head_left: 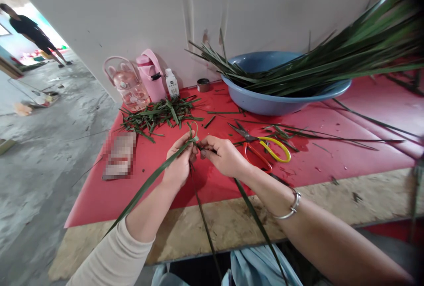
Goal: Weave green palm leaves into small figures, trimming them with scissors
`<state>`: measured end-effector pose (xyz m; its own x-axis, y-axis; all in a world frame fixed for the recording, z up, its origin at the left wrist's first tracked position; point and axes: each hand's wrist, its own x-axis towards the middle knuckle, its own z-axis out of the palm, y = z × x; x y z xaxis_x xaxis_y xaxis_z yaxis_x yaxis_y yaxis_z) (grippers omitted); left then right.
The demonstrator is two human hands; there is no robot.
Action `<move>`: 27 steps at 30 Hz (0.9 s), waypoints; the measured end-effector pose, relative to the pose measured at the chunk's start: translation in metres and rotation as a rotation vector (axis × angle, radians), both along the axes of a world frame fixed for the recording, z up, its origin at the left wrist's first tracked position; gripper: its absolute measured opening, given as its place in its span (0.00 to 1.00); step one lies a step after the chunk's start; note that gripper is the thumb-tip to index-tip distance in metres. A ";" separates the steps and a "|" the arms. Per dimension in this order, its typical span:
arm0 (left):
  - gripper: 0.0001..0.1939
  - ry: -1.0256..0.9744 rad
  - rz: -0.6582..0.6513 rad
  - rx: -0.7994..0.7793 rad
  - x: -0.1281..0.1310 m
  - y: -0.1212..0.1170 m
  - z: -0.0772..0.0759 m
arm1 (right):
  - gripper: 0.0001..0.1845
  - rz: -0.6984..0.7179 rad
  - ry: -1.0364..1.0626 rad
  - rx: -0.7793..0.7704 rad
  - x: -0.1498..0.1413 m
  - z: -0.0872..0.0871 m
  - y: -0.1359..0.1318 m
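Long green leaf strips [150,181] meet in a small woven knot [194,139] with a thin loop on top. My left hand [179,162] is closed around the knot, and one strip runs from it down over my left forearm. Pinched in the fingers of my right hand [223,156] is a strip just right of the knot. Other strip ends hang past the table edge toward my lap. Scissors [253,138] with one red and one yellow handle lie with blades parted beside my right hand.
A blue basin [265,105] holds a big bundle of long leaves [331,65]. Leaf cuttings [159,116] are heaped before a pink bottle [152,76], a clear pink jug [127,85] and a small white bottle [171,84]. A blurred flat item [119,156] lies left. A person [33,34] stands far left.
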<state>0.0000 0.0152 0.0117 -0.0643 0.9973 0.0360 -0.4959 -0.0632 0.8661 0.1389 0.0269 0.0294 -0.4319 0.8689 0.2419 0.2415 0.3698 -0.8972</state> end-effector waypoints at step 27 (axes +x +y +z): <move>0.30 0.769 0.073 0.249 0.004 -0.015 0.001 | 0.06 -0.259 -0.088 0.162 -0.002 0.013 -0.007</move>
